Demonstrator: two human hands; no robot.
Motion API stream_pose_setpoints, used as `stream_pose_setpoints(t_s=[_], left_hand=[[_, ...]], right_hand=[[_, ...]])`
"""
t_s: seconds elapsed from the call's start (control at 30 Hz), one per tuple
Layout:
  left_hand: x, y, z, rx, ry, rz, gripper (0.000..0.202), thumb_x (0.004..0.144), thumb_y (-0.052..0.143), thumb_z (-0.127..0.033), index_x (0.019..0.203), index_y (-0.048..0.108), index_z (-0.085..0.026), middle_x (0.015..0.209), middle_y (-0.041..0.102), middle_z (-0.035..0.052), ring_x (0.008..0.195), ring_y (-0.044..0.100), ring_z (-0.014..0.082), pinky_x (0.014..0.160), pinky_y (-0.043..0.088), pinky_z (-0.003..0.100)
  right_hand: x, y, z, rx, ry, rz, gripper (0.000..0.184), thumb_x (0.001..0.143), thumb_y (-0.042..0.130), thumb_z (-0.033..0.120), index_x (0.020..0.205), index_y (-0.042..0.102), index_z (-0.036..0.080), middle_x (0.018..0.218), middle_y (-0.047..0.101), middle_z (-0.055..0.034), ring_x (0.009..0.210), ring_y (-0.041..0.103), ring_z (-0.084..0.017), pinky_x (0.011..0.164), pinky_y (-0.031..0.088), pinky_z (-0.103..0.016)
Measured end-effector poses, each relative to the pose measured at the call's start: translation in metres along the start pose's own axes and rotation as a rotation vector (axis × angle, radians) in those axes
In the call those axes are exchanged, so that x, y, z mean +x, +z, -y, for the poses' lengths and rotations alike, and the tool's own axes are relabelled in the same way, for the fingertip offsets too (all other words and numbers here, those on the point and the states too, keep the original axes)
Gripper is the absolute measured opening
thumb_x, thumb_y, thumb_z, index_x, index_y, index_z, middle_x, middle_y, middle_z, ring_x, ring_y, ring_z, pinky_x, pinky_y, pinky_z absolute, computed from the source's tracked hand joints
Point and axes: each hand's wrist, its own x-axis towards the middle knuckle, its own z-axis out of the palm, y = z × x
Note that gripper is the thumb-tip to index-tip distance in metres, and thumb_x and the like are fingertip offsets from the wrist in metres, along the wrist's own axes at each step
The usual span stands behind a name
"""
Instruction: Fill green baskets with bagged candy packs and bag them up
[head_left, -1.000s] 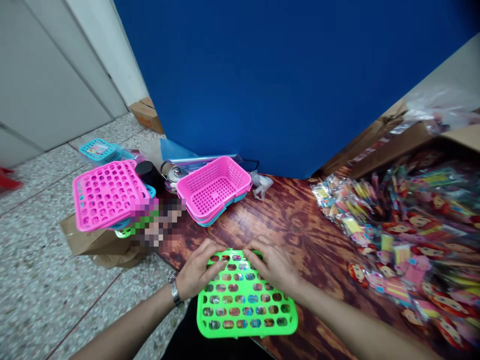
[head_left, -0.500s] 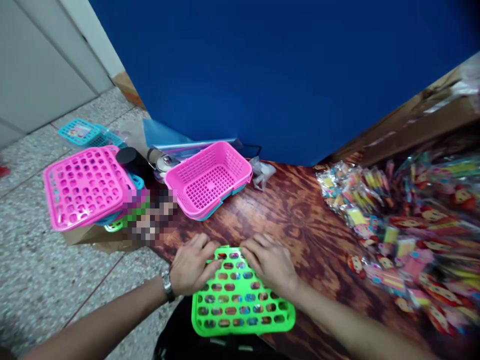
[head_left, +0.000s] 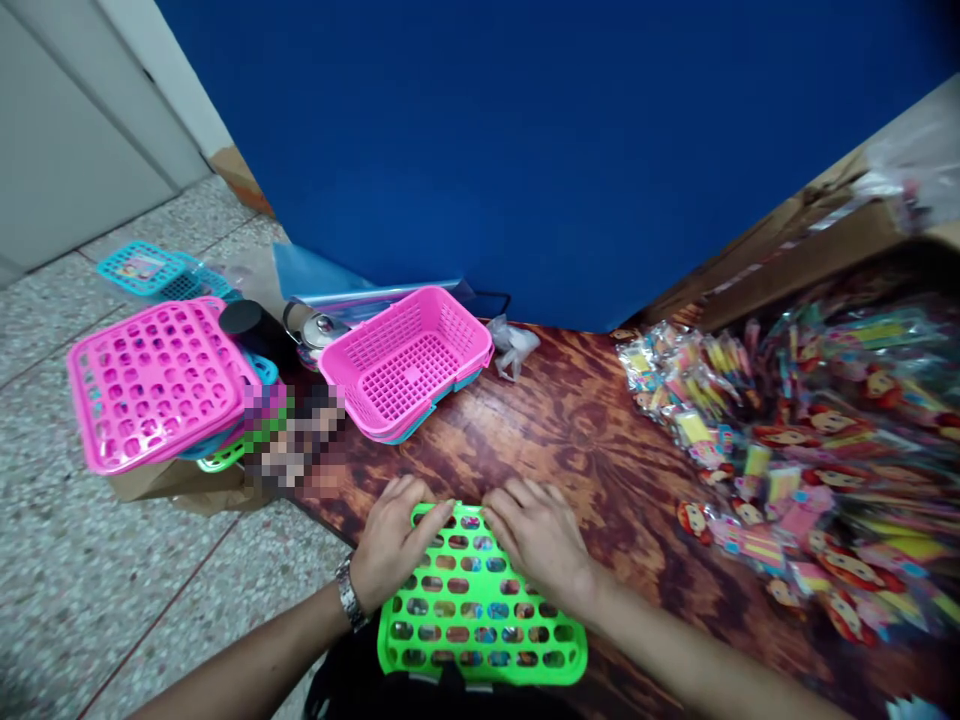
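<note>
A green perforated lid [head_left: 480, 620] lies over a basket at the near edge of the wooden table [head_left: 585, 440]; coloured packets show through its holes. My left hand [head_left: 394, 545] rests on the lid's far left corner, its fingers curled over the edge, and a watch sits on that wrist. My right hand [head_left: 536, 540] presses flat on the lid's far right part, fingers together and bent over the far rim. Both hands touch the lid.
Stacked pink and teal baskets [head_left: 409, 365] stand behind the hands. A pink lid [head_left: 157, 380] lies on other lids on a cardboard box at the left, near a black cylinder [head_left: 251, 325]. A heap of cartoon packets [head_left: 810, 440] fills the right. A blue panel [head_left: 525, 150] stands behind.
The view has shifted slightly; the hands and the green lid sit a little lower in the picture. Both hands stay on the lid's far edge in much the same pose.
</note>
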Motion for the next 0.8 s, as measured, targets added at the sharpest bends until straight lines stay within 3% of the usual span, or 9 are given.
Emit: stream_pose_setpoints(t_s=[0.23,0.6,0.7,0.8], left_hand=[[0.000,0.002,0.002,0.023,0.009,0.001,0.024,0.091,0.045,-0.034,0.073,0.050,-0.019,0.074,0.053,0.0016,0.075,0.050,0.0179,0.068,0.039,0.031],[0.008,0.000,0.004,-0.039,0.046,0.024,0.021,0.091,0.046,-0.029,0.073,0.049,-0.019,0.068,0.051,0.0002,0.069,0.050,0.0159,0.064,0.040,0.030],[0.006,0.002,0.004,-0.039,0.051,0.001,0.014,0.091,0.045,-0.026,0.080,0.051,-0.020,0.073,0.053,0.0015,0.073,0.052,0.0168,0.066,0.042,0.031],[-0.001,0.004,0.006,-0.020,0.088,-0.093,0.010,0.090,0.045,-0.025,0.096,0.052,-0.020,0.091,0.056,0.0058,0.087,0.053,0.0192,0.076,0.046,0.034]], right_hand=[[0.008,-0.005,0.000,0.090,0.058,0.079,0.033,0.093,0.034,0.046,0.082,0.056,0.024,0.082,0.058,-0.0030,0.079,0.051,-0.018,0.067,0.035,-0.029],[0.017,-0.001,0.000,0.044,0.071,0.137,0.033,0.092,0.037,0.046,0.081,0.058,0.023,0.077,0.057,-0.0036,0.074,0.051,-0.017,0.063,0.033,-0.029],[0.018,-0.001,0.001,0.035,0.053,0.143,0.033,0.093,0.036,0.046,0.088,0.061,0.026,0.081,0.057,-0.0041,0.077,0.051,-0.018,0.065,0.032,-0.030],[0.015,0.000,0.004,0.013,0.052,0.109,0.034,0.093,0.036,0.046,0.086,0.063,0.026,0.082,0.058,-0.0046,0.079,0.049,-0.018,0.067,0.031,-0.030]])
